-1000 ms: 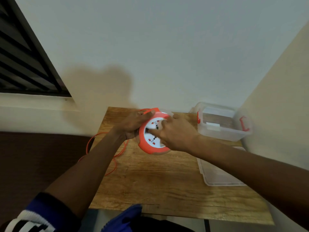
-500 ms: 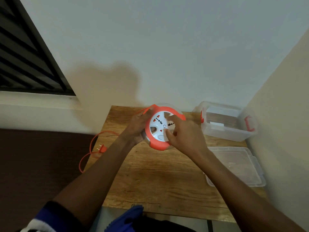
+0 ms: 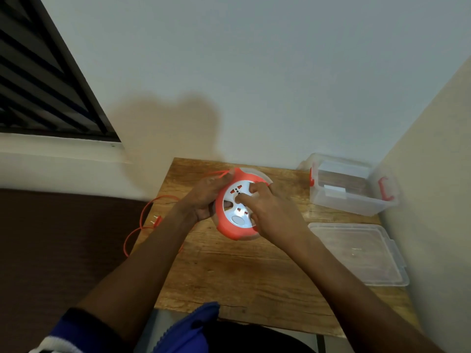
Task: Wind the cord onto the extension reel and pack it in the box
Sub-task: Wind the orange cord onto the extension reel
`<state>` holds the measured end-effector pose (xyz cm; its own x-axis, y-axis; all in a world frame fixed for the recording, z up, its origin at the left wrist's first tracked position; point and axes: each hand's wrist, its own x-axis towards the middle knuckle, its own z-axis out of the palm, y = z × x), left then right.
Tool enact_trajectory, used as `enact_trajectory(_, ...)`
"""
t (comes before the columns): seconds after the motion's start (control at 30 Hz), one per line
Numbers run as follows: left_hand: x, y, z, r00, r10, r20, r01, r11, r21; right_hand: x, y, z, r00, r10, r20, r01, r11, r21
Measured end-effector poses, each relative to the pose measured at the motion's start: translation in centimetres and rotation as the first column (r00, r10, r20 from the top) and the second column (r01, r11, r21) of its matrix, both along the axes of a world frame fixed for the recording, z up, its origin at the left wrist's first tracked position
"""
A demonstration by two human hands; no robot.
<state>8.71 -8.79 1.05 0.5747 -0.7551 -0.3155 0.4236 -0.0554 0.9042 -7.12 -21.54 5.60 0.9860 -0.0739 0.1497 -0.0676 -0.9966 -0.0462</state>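
Change: since half a second ago the reel face has turned under the fingers, and the plug on the loose cord has drawn closer to the worktop's left edge.
Left grip: left hand (image 3: 204, 197) curled round the rim of the extension reel (image 3: 235, 210), steadying it; a strand of cord passes by its fingertips at the top.
Right grip: right hand (image 3: 270, 212) with fingers pressed into the white face of the reel, bent at the knuckles, apparently cranking it (whether they clamp a knob I cannot tell).
Reel: held tilted just above the worktop (image 3: 229, 271), near its back middle.
Cord: orange cord (image 3: 142, 225) loops off the left edge over the dark floor, the plug (image 3: 156, 220) hanging just beside that edge.
Box: clear box (image 3: 349, 189) open at the back right corner, well apart from the reel; its lid (image 3: 356, 253) lies flat in front of it.
Progress: winding appears to be underway but unfinished, one loop and the plug left out; packing and lidding not yet begun.
Room: wall close on the right behind box and lid; bare wood in front of the reel; the path right to the box looks open.
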Motion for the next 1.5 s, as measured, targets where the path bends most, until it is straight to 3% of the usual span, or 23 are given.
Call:
enact_trajectory(0.13, -0.6, 0.6, -0.6, 0.999, -0.033, -0.029, 0.033, 0.999, 0.016, -0.6, -0.1, -0.9, 0.990, 0.112, -0.081, -0.116, 0.992, -0.047)
enact_trajectory(0.37, -1.7, 0.4, -0.7, 0.996, 0.005, 0.090, -0.013, 0.996, 0.084, -0.5, -0.5, -1.2, 0.994, 0.102, -0.050, -0.106, 0.988, -0.109)
enact_trajectory(0.43, -2.3, 0.1, -0.6, 0.993, 0.082, 0.083, -0.084, 0.996, 0.031, -0.6, -0.8, -1.4, 0.998, 0.054, 0.017, -0.053, 0.997, -0.059)
enact_trajectory(0.53, -4.0, -0.9, -0.4, 0.978, 0.208, 0.019, -0.206, 0.975, -0.088, -0.3, -0.7, -1.5, 0.980, -0.143, 0.141, 0.132, 0.987, 0.087)
enact_trajectory(0.63, -5.6, -1.9, -0.1, 0.961, 0.277, 0.019, -0.274, 0.957, -0.096, -0.1, -0.8, -1.8, 0.961, -0.248, 0.120, 0.230, 0.962, 0.148)
enact_trajectory(0.77, -6.5, -1.8, 0.2, 0.962, 0.272, 0.004, -0.272, 0.961, -0.048, -0.9, -1.4, -1.7, 0.976, -0.201, 0.080, 0.184, 0.966, 0.183)
enact_trajectory(0.9, -6.5, -0.9, 0.1, 0.962, 0.273, 0.000, -0.273, 0.961, -0.048, -2.1, -2.3, -1.3, 0.991, -0.042, 0.125, 0.013, 0.975, 0.223)
enact_trajectory(1.03, -6.0, 0.4, -0.2, 0.960, 0.278, -0.013, -0.278, 0.960, 0.018, -2.5, -3.5, -0.7, 0.989, 0.144, -0.013, -0.140, 0.976, 0.165)
enact_trajectory(1.17, -5.2, 1.2, -0.4, 0.986, 0.166, 0.014, -0.166, 0.984, 0.059, -2.4, -2.8, -0.5, 0.945, 0.303, -0.120, -0.292, 0.951, 0.099)
enact_trajectory(1.37, -4.1, 1.5, -1.3, 0.995, 0.101, -0.022, -0.100, 0.995, 0.027, -1.9, -1.5, 0.2, 0.935, 0.306, -0.179, -0.318, 0.947, -0.041)
enact_trajectory(1.5, -3.9, 1.4, -1.2, 0.992, 0.106, -0.069, -0.108, 0.994, -0.022, -1.6, -0.2, 0.3, 0.971, 0.207, -0.117, -0.222, 0.966, -0.134)
